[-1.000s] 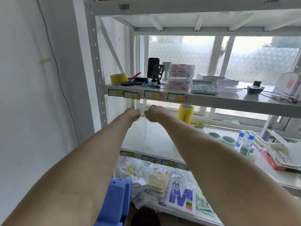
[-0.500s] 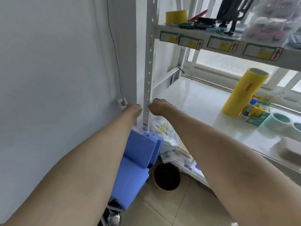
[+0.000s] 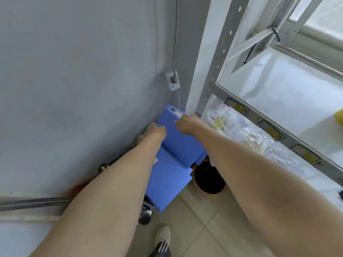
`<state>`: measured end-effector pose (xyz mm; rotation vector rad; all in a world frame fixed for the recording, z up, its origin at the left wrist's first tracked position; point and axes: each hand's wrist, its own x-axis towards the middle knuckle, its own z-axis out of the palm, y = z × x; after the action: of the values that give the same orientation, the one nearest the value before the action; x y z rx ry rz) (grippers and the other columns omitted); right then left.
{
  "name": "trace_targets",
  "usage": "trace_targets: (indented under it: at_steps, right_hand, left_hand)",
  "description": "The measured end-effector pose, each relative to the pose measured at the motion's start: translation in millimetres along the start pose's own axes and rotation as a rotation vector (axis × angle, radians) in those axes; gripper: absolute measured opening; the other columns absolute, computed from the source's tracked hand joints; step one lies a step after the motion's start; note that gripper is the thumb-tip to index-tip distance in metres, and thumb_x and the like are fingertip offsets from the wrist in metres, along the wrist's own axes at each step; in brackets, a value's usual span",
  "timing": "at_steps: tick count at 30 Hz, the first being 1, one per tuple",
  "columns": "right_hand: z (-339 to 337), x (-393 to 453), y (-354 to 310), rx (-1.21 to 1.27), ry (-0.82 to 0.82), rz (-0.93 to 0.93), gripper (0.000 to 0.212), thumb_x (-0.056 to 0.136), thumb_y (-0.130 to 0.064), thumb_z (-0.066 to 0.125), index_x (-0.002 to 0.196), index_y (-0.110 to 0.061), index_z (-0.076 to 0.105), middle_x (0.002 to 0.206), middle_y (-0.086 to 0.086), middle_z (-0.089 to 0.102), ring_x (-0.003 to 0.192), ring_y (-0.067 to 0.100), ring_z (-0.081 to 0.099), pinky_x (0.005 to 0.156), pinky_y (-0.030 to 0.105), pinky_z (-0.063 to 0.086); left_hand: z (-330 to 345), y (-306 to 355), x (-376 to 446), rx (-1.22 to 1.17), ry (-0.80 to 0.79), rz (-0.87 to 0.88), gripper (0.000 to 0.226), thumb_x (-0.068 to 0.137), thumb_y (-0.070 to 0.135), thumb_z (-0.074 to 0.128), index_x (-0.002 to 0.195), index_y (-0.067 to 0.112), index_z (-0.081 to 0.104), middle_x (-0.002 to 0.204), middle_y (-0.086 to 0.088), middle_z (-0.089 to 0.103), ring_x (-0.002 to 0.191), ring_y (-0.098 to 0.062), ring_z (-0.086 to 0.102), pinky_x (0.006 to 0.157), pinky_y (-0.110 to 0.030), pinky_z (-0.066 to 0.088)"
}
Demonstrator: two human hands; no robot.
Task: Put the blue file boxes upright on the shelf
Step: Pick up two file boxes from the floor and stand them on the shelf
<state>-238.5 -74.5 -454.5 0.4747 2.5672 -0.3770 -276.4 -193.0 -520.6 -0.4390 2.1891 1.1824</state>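
Note:
Several blue file boxes lie stacked low beside the wall, left of the grey metal shelf (image 3: 211, 84). The top blue file box (image 3: 179, 140) lies tilted on a lower blue file box (image 3: 167, 182). My left hand (image 3: 155, 129) is curled over the top box's left edge. My right hand (image 3: 186, 123) is closed on its upper right edge, near the shelf post. The fingertips of both hands are hidden behind the box. The white middle shelf board (image 3: 278, 89) is bare at its left end.
A round brown bin (image 3: 208, 179) stands on the tiled floor under the shelf. Plastic bags of stationery (image 3: 241, 130) fill the lower shelf. A wall socket with a cable (image 3: 173, 81) sits above the boxes. A yellow roll (image 3: 339, 115) shows at the right edge. My shoe (image 3: 163, 236) is below.
My view has swung down and left from the shelf to the stack by the wall. Both hands have dropped from the shelf front onto the top blue file box.

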Motion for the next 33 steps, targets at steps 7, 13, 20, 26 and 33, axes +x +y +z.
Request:
trace_targets:
  at_steps: [7,13,20,26,33]
  right_hand:
    - [56,51,6,0.005,-0.042,-0.019,0.019,0.103,-0.026,0.036,0.093,-0.012,0.045,0.079,0.003,0.046,0.079,0.027,0.047,0.057,0.03,0.033]
    - [83,99,16,-0.101,-0.038,-0.091,0.035,0.101,-0.021,0.041,0.068,-0.015,0.033,0.071,0.003,0.042,0.06,0.021,0.038,0.052,0.03,0.025]
    - [96,156,30,-0.356,0.079,-0.217,0.032,0.096,-0.018,0.052,0.126,-0.009,0.054,0.129,0.013,0.048,0.117,0.032,0.052,0.1,0.044,0.04]
    - [101,207,39,-0.413,0.249,-0.213,0.074,0.084,-0.011,0.066,0.149,-0.016,0.029,0.154,0.017,0.026,0.14,0.035,0.032,0.107,0.054,0.036]
    - [100,249,63,-0.179,0.171,0.03,0.083,0.095,-0.032,0.056,0.157,-0.007,0.006,0.151,0.018,0.034,0.137,0.037,0.038,0.107,0.057,0.036]
  left_hand:
    - [22,-57,34,-0.061,0.079,-0.196,0.055,0.09,0.031,0.041,0.135,0.001,0.047,0.135,-0.018,0.055,0.127,-0.036,0.051,0.077,-0.032,0.048]
    - [47,-93,62,-0.039,0.161,-0.35,0.055,0.097,0.034,0.04,0.144,0.006,0.032,0.14,-0.021,0.044,0.105,-0.034,0.057,0.077,-0.038,0.045]
    - [66,-142,102,0.015,0.372,-0.477,0.069,0.094,0.039,0.044,0.149,0.006,0.02,0.153,-0.019,0.021,0.133,-0.039,0.037,0.105,-0.05,0.04]
    - [69,-184,126,0.016,0.461,-0.575,0.087,0.09,0.042,0.051,0.152,0.004,0.005,0.157,-0.019,0.012,0.14,-0.043,0.025,0.107,-0.053,0.036]
    - [76,-228,156,-0.144,0.471,-0.678,0.097,0.088,0.062,0.042,0.147,-0.01,0.016,0.14,-0.027,0.043,0.115,-0.04,0.053,0.09,-0.041,0.045]
